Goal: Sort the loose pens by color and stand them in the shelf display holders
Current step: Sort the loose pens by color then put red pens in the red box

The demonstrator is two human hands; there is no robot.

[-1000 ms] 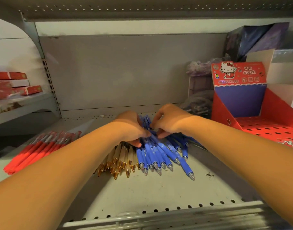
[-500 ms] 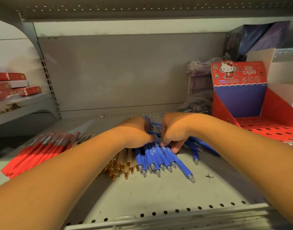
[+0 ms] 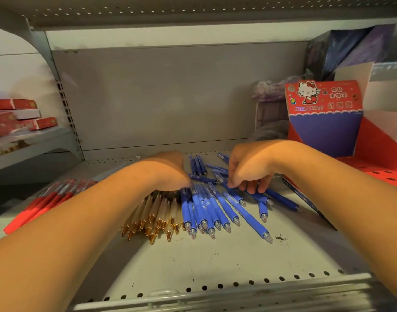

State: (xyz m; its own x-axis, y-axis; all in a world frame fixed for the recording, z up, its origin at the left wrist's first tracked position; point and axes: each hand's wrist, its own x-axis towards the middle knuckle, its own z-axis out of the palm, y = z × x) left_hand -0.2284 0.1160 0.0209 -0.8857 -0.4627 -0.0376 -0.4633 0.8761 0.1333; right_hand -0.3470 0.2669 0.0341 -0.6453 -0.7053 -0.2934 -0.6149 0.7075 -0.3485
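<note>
A bundle of blue pens [image 3: 204, 210] lies mid-shelf, tips toward me, with more blue pens scattered to its right and behind it. Beside it on the left lie cream pens with gold tips [image 3: 157, 215]. Farther left is a row of red pens [image 3: 46, 201]. My left hand [image 3: 168, 172] sits over the rear ends of the blue and cream pens, fingers curled down onto the blue ones. My right hand [image 3: 249, 170] pinches loose blue pens just right of the bundle. The red display holder [image 3: 323, 122] stands at the right, its perforated red tray [image 3: 393, 176] without pens.
The shelf's raised front lip [image 3: 215, 298] runs along the near edge. Red flat boxes [image 3: 19, 118] sit on a neighbouring shelf at the left. Dark and white boxes [image 3: 350, 48] and a purple bag [image 3: 274, 88] crowd the back right corner.
My right hand has shifted right and slightly forward, drawing several blue pens away from the bundle so they lie spread out. My left hand has stayed on the pens' rear ends.
</note>
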